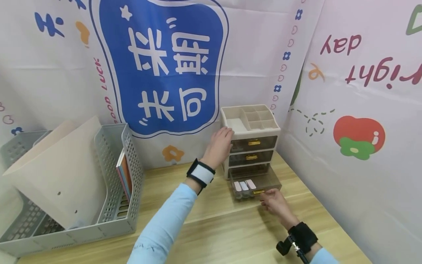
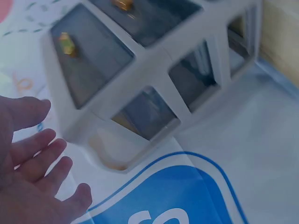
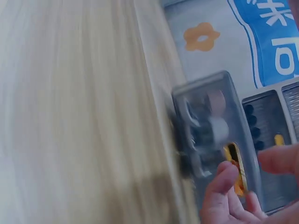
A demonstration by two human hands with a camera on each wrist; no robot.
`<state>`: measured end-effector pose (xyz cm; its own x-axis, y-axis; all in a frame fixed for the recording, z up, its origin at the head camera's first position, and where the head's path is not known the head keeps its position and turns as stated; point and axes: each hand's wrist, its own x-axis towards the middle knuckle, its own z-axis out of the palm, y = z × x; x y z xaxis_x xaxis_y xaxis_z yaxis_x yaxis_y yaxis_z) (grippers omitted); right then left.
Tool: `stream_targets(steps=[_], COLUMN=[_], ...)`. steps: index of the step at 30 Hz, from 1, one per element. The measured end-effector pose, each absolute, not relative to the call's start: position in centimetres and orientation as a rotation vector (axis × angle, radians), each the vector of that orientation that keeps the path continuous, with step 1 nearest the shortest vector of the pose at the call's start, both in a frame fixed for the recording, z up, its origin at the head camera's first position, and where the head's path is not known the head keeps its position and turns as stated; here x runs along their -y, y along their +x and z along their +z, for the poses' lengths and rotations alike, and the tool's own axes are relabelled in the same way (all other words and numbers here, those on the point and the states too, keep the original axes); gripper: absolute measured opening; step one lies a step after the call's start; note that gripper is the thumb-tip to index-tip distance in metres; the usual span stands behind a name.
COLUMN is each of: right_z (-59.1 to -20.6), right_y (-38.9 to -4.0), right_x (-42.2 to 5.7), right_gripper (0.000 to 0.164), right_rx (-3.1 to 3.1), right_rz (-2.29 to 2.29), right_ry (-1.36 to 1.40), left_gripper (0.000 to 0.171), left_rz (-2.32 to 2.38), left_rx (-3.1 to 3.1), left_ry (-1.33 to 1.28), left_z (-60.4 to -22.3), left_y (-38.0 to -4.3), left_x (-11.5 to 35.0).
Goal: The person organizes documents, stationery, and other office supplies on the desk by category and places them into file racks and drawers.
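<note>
A small cream desktop organizer (image 1: 250, 130) with smoky see-through drawers stands against the back wall. Its bottom drawer (image 1: 270, 178) is pulled out, with several small pale pink and white blocks (image 1: 244, 185) inside. At the organizer's upper left edge is my left hand (image 1: 218, 146), its fingers loosely extended; the left wrist view shows that hand (image 2: 39, 158) beside the frame. My right hand (image 1: 275, 203) is at the front of the bottom drawer. In the right wrist view, its fingertips reach the gold handle (image 3: 236, 170), while the thumb (image 3: 279, 158) stands apart from them.
To the left stands a grey perforated file holder (image 1: 132, 205) with large cream folders (image 1: 62, 176) and a few thin books (image 1: 124, 176). Two closed drawers (image 1: 252, 150) sit above the pulled-out one. Printed cloth (image 1: 356, 91) covers the walls behind and right of the wooden table (image 1: 217, 234).
</note>
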<state>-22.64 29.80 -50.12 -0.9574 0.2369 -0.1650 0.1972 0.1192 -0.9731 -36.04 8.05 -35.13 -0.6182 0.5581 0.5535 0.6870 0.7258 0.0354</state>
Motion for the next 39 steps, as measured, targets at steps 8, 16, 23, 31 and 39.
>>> stream_targets(steps=[8, 16, 23, 31, 39], right_z=[-51.7, -52.6, -52.3, -51.8, -51.3], right_y=[-24.1, -25.2, -26.5, -28.9, -32.0], right_x=[-28.6, -27.9, -28.3, -28.7, -28.2], right_gripper=[0.044, 0.022, 0.021, 0.025, 0.014], right_rx=[1.891, 1.711, 1.710, 1.750, 1.779], right_rz=[2.413, 2.466, 2.428, 2.416, 2.393], right_ry=[-0.503, -0.490, -0.521, -0.507, -0.486], left_gripper=[0.039, 0.013, 0.014, 0.015, 0.017], left_rz=[-0.226, -0.283, -0.306, -0.307, -0.271], left_rx=[2.470, 2.331, 2.343, 2.360, 2.353], left_ry=[-0.976, -0.996, -1.015, -1.046, -1.035], left_z=[-34.5, -34.8, -34.8, -34.7, -34.5], left_y=[-37.6, -38.8, -39.1, -38.9, -39.0], left_x=[-8.6, -8.7, -8.8, -8.9, -9.0])
